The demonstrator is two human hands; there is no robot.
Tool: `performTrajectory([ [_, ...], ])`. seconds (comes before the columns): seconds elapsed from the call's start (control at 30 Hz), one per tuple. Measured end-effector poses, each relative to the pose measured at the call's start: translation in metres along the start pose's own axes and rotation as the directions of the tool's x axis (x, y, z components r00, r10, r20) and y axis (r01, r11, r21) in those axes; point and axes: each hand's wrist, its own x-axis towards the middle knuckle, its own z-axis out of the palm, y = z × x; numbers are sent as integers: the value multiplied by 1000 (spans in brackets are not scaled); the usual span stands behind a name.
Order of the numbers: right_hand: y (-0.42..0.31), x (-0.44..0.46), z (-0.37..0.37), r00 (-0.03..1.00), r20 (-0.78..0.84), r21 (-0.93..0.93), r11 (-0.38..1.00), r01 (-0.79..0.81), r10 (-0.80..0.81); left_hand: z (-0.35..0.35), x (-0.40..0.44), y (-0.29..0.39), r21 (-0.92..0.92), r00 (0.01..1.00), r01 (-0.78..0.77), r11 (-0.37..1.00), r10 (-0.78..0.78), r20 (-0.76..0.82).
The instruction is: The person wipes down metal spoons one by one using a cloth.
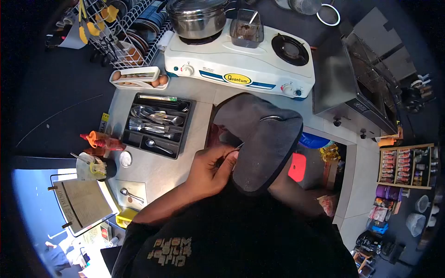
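Observation:
A dark grey, mitt-shaped fabric piece [266, 153] is held up in front of my chest, one end rounded and a pale curved line near its upper right. My left hand [213, 169] is closed, pinching near its left edge with thumb and fingers. My right forearm [289, 192] runs up behind the fabric, which hides my right hand; whether that hand is inside or behind it I cannot tell. Left of the fabric, on the counter, lies a black cutlery tray [181, 139] with spoons and forks.
A white two-burner stove [241, 65] carries a lidded steel pot [197, 23] and a glass dish [247, 34]. An egg holder [134, 84], dish rack [160, 39] and red sauce bottle [111, 142] are on the left. A steel toaster oven [333, 69] is on the right.

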Motion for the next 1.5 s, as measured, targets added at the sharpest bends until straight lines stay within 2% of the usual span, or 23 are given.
performTrajectory([
  [0.07, 3, -5, 13, 976, 112, 713, 670, -208, 184, -7, -4, -1, 4, 1000, 17, 1000, -17, 23],
  [0.13, 7, -7, 11, 972, 181, 701, 673, -235, 150, -8, -7, 0, 5, 998, 18, 1000, -18, 61],
  [0.17, 12, -4, -1, 980, 186, 374, 918, -132, 66, -8, -8, 2, 4, 996, 10, 1000, -10, 84],
  [0.23, 11, 3, -8, 981, 196, 131, 991, -38, 12, -8, -7, 9, 5, 994, 6, 1000, -6, 112],
  [0.27, 6, 5, -9, 984, 174, 272, 958, -87, 40, -7, -6, 14, 4, 993, 12, 1000, -13, 117],
  [0.33, 7, 7, -7, 962, 219, 686, 676, -269, 160, -5, -5, 14, 28, 991, 9, 1000, -12, 134],
  [0.37, 16, 5, -4, 925, 309, 863, 344, -370, 220, -6, -6, 9, 55, 989, 1, 999, -9, 148],
  [0.43, 21, 4, -10, 902, 356, 861, 289, -419, 246, -4, -7, 5, 57, 982, 23, 998, -33, 184],
  [0.5, 25, 4, -22, 938, 270, 596, 728, -340, 217, 1, -5, 5, 13, 971, 82, 997, -82, 226],
  [0.6, 40, -8, -19, 956, 207, 384, 882, -274, 207, 9, -1, 10, -10, 972, 66, 998, -62, 225],
  [0.7, 70, -19, -16, 875, 400, 183, 912, -368, 273, 14, -2, -3, -24, 983, 118, 993, -113, 143],
  [0.73, 65, -21, -14, 841, 443, 547, 649, -529, 312, 15, -2, -5, -53, 974, 164, 985, -153, 167],
  [0.83, 48, -2, -18, 940, 339, 569, 788, -235, 36, 21, 4, -5, -97, 945, 261, 960, -233, 230],
  [0.87, 10, 14, -29, 930, 367, 334, 934, -131, -1, 25, 9, 2, -89, 944, 260, 962, -233, 236],
  [0.97, 86, -16, -37, 696, 592, 496, 497, -712, 407, 37, 16, -4, -224, 941, 311, 924, -265, 211],
  [1.0, 56, -9, -35, 764, 486, 711, 316, -628, 425, 41, 20, -8, -292, 939, 331, 897, -281, 199],
  [1.1, 17, 26, -72, 791, 500, 218, 833, -509, 353, 53, 36, 0, -248, 879, 468, 849, -417, 232],
  [1.13, 36, 23, -77, 763, 526, 433, 654, -621, 376, 58, 39, -1, -259, 885, 456, 851, -403, 234],
  [1.23, 65, 33, -72, 837, 522, 534, 703, -469, 162, 77, 53, -8, -297, 923, 378, 877, -334, 191],
  [1.27, 58, 30, -84, 948, 319, 287, 954, -88, -9, 82, 55, -15, -307, 944, 329, 893, -299, 140],
  [1.33, 50, 43, -102, 882, 313, -187, 888, 420, -351, 90, 67, -16, -261, 963, 269, 927, -260, 69],
  [1.43, 46, 58, -121, 956, 262, 147, 974, -175, 132, 104, 81, -12, -132, 973, 229, 965, -226, 32],
  [1.5, 65, 66, -128, 921, 374, 41, 990, -135, 110, 111, 89, -15, -78, 983, 181, 980, -178, 47],
])
